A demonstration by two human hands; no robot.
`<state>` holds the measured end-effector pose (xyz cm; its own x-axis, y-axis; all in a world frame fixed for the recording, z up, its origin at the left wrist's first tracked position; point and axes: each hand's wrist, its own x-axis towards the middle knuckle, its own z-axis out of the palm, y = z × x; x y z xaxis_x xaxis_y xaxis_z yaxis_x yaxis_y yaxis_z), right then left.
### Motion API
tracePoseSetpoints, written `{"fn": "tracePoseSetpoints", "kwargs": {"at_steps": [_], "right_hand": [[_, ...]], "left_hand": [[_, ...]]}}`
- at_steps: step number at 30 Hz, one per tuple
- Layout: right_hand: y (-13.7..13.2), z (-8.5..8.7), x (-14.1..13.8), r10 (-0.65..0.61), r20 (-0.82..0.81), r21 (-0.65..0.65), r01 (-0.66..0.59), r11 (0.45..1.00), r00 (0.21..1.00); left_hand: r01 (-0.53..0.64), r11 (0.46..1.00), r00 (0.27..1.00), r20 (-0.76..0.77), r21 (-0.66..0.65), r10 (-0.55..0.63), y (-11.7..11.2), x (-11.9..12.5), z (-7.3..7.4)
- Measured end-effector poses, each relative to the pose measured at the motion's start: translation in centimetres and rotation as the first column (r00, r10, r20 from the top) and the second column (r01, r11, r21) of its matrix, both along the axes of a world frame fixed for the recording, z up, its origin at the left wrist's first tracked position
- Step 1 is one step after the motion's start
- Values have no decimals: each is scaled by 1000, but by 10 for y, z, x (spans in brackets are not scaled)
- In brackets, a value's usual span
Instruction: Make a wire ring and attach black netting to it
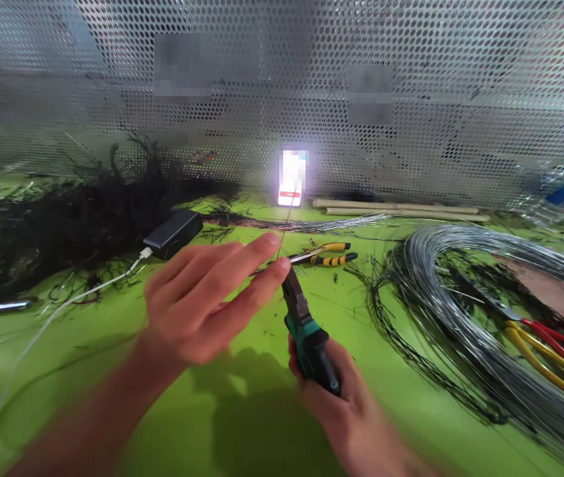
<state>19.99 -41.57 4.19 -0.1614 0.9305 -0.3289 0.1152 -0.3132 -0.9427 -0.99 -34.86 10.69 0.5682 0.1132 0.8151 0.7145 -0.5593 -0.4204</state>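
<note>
My right hand (334,391) is wrapped around the green and black handles of a pair of pliers (306,331). The pliers' jaws point up and away, their tip reaching my left fingertips. My left hand (207,298) is closed in a loose pinch, its fingertips around a thin wire (284,228) that rises from the plier tip. Part of the wire is hidden behind the fingers. Just beyond my hands, a second pair of pliers with yellow and black handles (334,255) lies on the green surface (262,411).
A large coil of silver wire (425,298) lies at right, with red and yellow handled tools (550,344) inside it. Black fibres (87,199), a black box (173,234) and its white cable (83,295) are left. A lit phone (290,179) stands against a perforated metal panel (272,86).
</note>
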Motion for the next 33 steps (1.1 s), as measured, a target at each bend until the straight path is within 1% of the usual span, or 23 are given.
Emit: {"fn": "tracePoseSetpoints", "kwargs": {"at_steps": [3,7,9,11,13,18,21,24,26,30,33], "right_hand": [[-4,8,1,-10,21,-33,11,999,1000],[-6,23,0,-39,52,-111,45,993,998],[-7,25,0,-44,36,-137,48,989,998],[-9,22,1,-45,8,-159,46,986,999],[-9,17,2,-32,-17,-168,29,985,999],[-10,6,11,81,-36,-144,-86,986,996],[-10,3,12,92,-37,-126,-96,987,995],[-11,3,11,62,-44,-152,-69,986,997],[-12,5,10,42,-49,-165,-49,985,998],[-11,8,10,57,-54,-162,-65,985,997],[-10,12,9,65,-56,-199,-75,977,996]], "left_hand": [[-16,999,1000,-22,51,18,0,1,7],[-127,991,992,-14,38,128,-3,0,10],[-165,986,986,-31,21,166,-3,-3,9],[-172,985,984,-40,8,173,-1,-7,7],[-157,988,987,-46,-6,156,1,-10,7],[-117,991,993,-26,-57,116,5,-9,8],[-84,994,996,-39,-72,81,6,-4,8],[-20,995,999,-33,-101,17,6,-1,7],[7,987,1000,-4,-158,-8,5,1,5],[-2,964,997,69,-267,21,1,6,3],[9,940,992,120,-341,34,-3,10,4]]}}
